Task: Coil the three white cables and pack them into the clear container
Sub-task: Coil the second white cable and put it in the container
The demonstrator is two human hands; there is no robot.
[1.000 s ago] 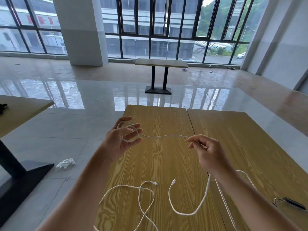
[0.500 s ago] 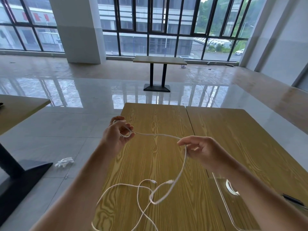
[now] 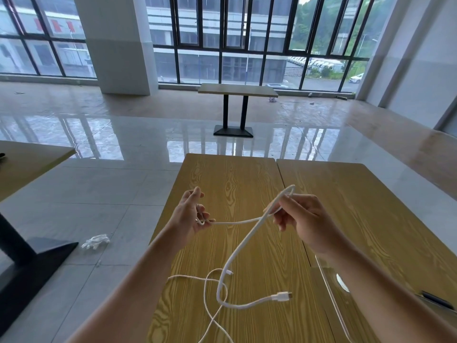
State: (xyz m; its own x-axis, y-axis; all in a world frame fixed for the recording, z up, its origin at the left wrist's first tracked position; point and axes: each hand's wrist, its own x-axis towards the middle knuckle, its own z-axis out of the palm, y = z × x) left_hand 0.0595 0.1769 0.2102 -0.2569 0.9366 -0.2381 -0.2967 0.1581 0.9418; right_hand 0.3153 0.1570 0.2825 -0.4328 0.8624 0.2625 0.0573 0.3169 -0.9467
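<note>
2 hands are up over the wooden table [image 3: 247,184] and 1 white cable [image 3: 243,243] is being worked between them, so the coiling step is clearly what's in hand here. The left hand [image 3: 189,219] has its fingers curled round a small loop of that cable, pinched near the fingertips. From there the cable is stretched right across to the right hand [image 3: 305,219], where a bend of it is gripped between thumb and fingers and pokes up past the knuckles. The rest hangs down toward the near side, with its plug end [image 3: 282,296] lying on the table.

A 2nd, thinner cable [image 3: 206,293] is sprawled loose on the near part of the table, crossing under the first one. A 3rd can't be picked out for sure. The clear container [image 3: 331,280] is sitting near right, mostly hidden behind the right forearm, and something pale is seen through its wall, but what it is can't be told.

Probably only the first turn or so is made, so the task looks early. Next, the bend in the right hand likely needs to be carried left and laid into the held loop, with the dangling tail kept from snagging the loose cable.
</note>
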